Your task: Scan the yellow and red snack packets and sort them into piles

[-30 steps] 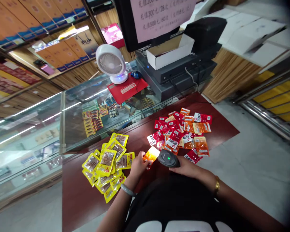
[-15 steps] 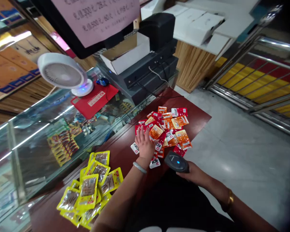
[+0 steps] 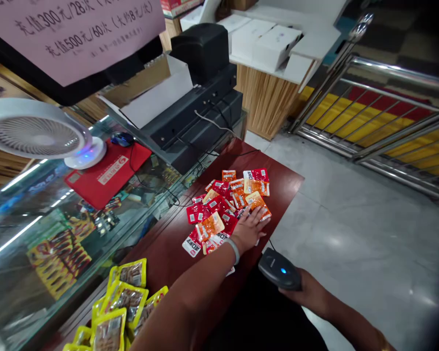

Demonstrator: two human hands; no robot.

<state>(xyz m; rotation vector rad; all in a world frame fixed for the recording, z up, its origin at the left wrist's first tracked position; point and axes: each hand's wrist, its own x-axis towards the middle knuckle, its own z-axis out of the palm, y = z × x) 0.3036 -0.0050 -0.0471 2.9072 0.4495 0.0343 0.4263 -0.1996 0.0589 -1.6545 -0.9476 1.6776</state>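
My left hand lies with fingers spread over the right side of a pile of small red and orange snack packets. Its fingertips touch an orange packet near the counter's right edge. My right hand is wrapped round a dark barcode scanner with a lit blue light, held just off the counter's near edge. Yellow-edged snack packets lie heaped at the lower left, partly behind my left forearm.
The packets rest on a reddish-brown counter beside a glass display case. On the glass stand a white fan, a red mat, a mouse and a dark till. A metal railing stands right.
My left hand has moved right across the pile, from the left packets to an orange one at the right. The scanner stays in my right hand. The view has shifted.
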